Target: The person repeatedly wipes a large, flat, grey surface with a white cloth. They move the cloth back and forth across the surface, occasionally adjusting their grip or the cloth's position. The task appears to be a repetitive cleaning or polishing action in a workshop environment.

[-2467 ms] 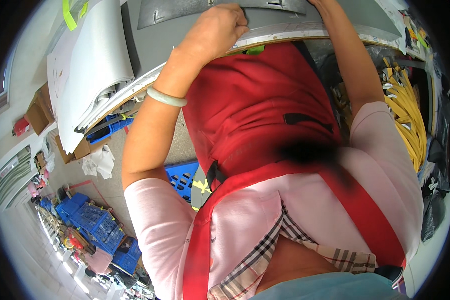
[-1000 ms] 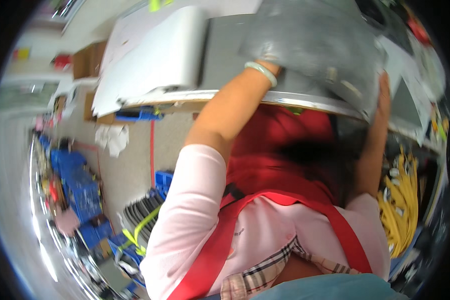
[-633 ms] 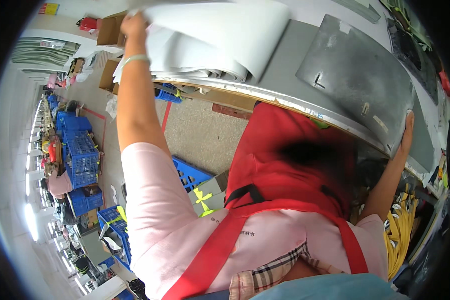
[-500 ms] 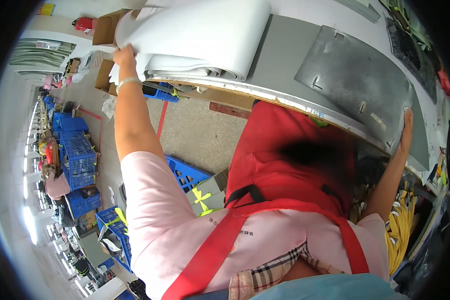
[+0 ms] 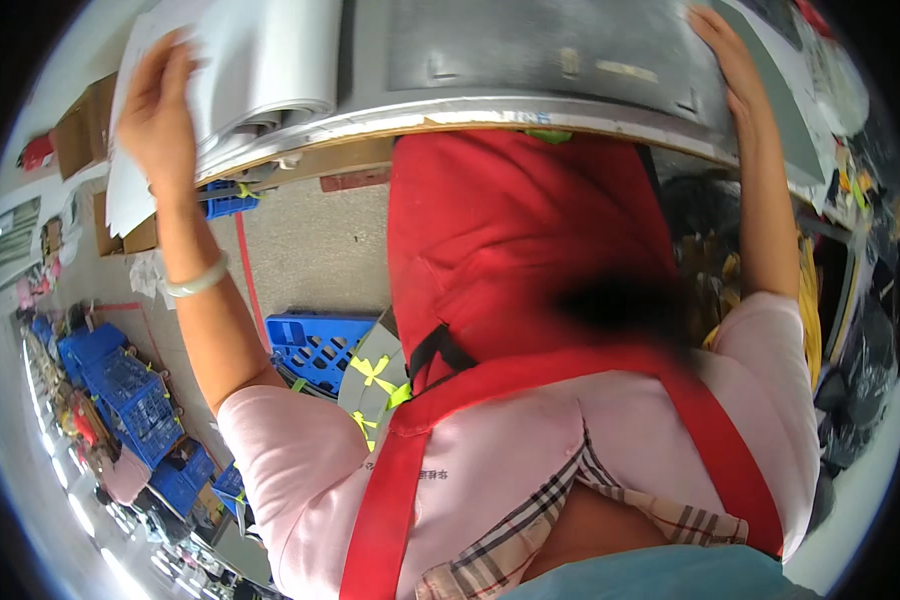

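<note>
Left hand [image 5: 160, 115]: being held raised over the left end of the table [image 5: 400, 115], forearm being encircled by a pale green, ring-shaped bangle [image 5: 198, 275]. Fingers are being kept loosely bent, pointing away from the body, with nothing seen being grasped; touch with the folded white sheets [image 5: 290, 60] is being obscured by blur.

Right hand [image 5: 725, 60]: being set at the right end of the dark grey, slotted flat panel [image 5: 510, 50], forearm reaching forward. Fingers are being extended, slanting leftward along that end; whether the panel is being pinched cannot be told.

Panel: being supported flat on the table's grey surface, long axis running left to right, near edge lying about parallel to the table front; far side being cut off by the view.

Sheets: being laid left of the panel, rounded fold facing right.
</note>
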A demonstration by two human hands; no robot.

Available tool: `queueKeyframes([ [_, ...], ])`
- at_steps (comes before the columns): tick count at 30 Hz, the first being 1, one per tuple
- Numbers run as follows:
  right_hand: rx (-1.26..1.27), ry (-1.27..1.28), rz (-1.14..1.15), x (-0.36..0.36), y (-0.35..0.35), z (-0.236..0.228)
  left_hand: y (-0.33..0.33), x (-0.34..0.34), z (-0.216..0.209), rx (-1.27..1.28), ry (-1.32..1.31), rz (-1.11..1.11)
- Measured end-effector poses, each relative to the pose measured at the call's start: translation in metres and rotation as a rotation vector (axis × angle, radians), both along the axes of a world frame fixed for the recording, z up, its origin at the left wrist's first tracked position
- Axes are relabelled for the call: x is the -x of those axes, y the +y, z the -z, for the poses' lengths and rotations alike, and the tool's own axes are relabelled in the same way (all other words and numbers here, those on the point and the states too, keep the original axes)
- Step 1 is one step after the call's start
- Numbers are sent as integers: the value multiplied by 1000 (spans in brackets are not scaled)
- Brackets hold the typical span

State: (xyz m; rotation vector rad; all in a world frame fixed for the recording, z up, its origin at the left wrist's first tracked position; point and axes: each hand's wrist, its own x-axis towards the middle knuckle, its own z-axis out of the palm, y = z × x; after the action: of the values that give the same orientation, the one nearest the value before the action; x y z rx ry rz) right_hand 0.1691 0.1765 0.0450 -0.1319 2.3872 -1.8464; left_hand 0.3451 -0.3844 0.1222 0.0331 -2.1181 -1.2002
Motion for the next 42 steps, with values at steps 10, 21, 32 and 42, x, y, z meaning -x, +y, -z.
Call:
queueKeyframes([
  [10,-261,20,-26,39,-10,14,152,5,70,614,-355,427],
  [21,-222,20,-115,47,6,17,157,3,75,586,-386,424],
  [32,-111,8,-196,51,17,19,164,1,78,558,-359,436],
  [42,-230,57,-107,38,13,13,163,3,78,525,-363,463],
])
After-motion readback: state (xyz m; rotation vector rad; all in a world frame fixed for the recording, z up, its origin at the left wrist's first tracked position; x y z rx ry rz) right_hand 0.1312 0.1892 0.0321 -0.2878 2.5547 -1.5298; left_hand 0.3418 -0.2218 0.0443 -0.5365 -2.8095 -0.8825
